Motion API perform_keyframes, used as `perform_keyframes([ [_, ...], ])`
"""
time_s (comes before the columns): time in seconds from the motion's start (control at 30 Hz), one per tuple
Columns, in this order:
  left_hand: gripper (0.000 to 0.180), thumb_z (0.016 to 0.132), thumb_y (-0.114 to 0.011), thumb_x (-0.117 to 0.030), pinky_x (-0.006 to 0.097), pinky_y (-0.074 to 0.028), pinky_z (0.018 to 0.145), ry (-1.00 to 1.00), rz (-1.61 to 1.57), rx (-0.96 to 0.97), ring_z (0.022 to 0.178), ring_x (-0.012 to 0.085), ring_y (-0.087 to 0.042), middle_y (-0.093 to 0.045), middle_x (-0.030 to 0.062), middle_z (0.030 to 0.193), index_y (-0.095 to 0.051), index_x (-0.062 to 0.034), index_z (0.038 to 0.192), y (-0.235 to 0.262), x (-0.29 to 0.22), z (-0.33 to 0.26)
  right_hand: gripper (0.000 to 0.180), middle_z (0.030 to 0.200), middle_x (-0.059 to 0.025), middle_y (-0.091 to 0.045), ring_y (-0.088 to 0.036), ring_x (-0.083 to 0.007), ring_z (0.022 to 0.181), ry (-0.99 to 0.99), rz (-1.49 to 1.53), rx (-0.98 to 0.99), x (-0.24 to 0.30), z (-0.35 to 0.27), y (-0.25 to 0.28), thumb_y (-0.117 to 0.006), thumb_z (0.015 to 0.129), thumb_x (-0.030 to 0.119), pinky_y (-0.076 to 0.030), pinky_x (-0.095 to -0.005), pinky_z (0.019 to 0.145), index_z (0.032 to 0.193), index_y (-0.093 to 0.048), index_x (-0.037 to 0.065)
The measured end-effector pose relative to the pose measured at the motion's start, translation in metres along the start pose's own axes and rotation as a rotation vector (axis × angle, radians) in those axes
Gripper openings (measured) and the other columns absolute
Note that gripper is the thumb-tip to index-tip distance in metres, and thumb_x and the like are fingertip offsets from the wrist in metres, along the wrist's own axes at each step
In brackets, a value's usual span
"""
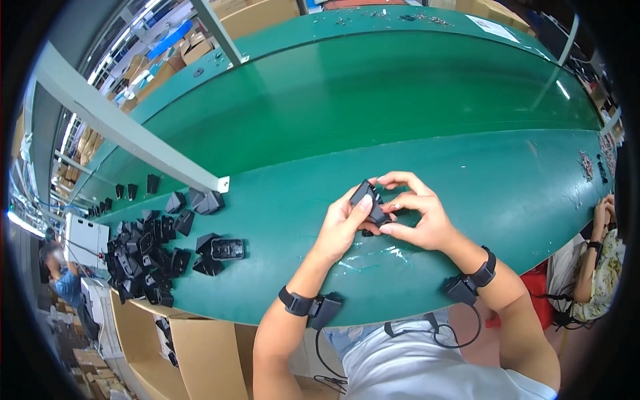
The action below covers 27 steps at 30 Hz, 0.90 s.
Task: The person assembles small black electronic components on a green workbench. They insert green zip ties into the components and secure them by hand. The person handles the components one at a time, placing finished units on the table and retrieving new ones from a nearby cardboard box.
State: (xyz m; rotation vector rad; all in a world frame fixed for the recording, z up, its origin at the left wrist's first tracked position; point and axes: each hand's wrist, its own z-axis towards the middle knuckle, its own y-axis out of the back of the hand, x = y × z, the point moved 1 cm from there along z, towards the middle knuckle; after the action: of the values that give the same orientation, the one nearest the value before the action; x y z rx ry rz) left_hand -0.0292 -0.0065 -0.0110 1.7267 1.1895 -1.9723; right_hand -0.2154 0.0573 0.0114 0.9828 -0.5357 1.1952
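A small angular black plastic housing (371, 199) is held just above the green table, between my two hands. My left hand (343, 225) grips it from the left, with the thumb pressed on its face. From the right, my right hand (424, 217) curls its fingers, and the thumb and fingertips meet the housing's right edge. Whether a smaller piece sits under those fingertips cannot be made out. Below the hands, a bit of something dark shows against the table. Clear plastic scraps (377, 260) lie in front of my hands.
A heap of black housings (143, 250) covers the table's left end, with a few apart, one an open shell (227, 249). A grey post (133, 133) stands behind them. A moving-belt-like green strip (360, 100) runs beyond. A cardboard box (207, 357) stands below left; another person's arm (590, 260) is at right.
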Motion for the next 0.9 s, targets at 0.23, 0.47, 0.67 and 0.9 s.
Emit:
perform_keyframes([
  [0.23, 0.066, 0.102, -0.054, -0.042, 0.023, -0.051, 0.054, 0.062, 0.065, -0.04, 0.073, 0.0175, -0.071, -0.068, 0.0116, 0.098, -0.038, 0.0036, 0.146, -0.001, -0.004, 0.002, 0.032, 0.13, -0.0103, -0.054, -0.057, -0.0204, 0.115, -0.288, 0.312, -0.005, -0.005, -0.008, -0.007, -0.081, 0.077, 0.009, -0.05, -0.0343, 0.093, 0.104, -0.067, 0.0],
  [0.47, 0.066, 0.1, -0.057, -0.043, 0.021, -0.045, 0.043, 0.06, 0.074, -0.008, 0.065, 0.0149, -0.069, -0.07, 0.0114, 0.093, -0.042, 0.0049, 0.143, -0.004, -0.007, 0.002, 0.025, 0.137, -0.0126, -0.049, -0.053, -0.0237, 0.122, -0.286, 0.454, -0.003, -0.01, -0.012, -0.011, -0.084, 0.075, 0.005, -0.05, -0.0387, 0.099, 0.095, -0.069, -0.001],
  [0.67, 0.067, 0.101, -0.055, -0.043, 0.021, -0.045, 0.043, -0.006, 0.156, -0.128, 0.063, 0.0153, -0.069, -0.068, 0.0113, 0.086, -0.041, 0.0065, 0.144, -0.009, -0.002, 0.0, 0.023, 0.143, -0.0156, -0.042, -0.047, -0.0259, 0.127, -0.361, 0.526, -0.017, -0.005, -0.009, -0.011, -0.084, 0.076, 0.005, -0.05, -0.0403, 0.099, 0.093, -0.07, 0.0],
  [0.9, 0.068, 0.104, -0.046, -0.046, 0.022, -0.045, 0.043, 0.02, 0.204, -0.145, 0.06, 0.0137, -0.066, -0.066, 0.0103, 0.086, -0.037, 0.0063, 0.146, -0.006, -0.003, 0.002, 0.022, 0.149, -0.0163, -0.039, -0.047, -0.0288, 0.13, -0.362, 0.517, -0.01, -0.002, -0.008, -0.013, -0.084, 0.076, 0.005, -0.05, -0.0417, 0.101, 0.093, -0.072, -0.001],
])
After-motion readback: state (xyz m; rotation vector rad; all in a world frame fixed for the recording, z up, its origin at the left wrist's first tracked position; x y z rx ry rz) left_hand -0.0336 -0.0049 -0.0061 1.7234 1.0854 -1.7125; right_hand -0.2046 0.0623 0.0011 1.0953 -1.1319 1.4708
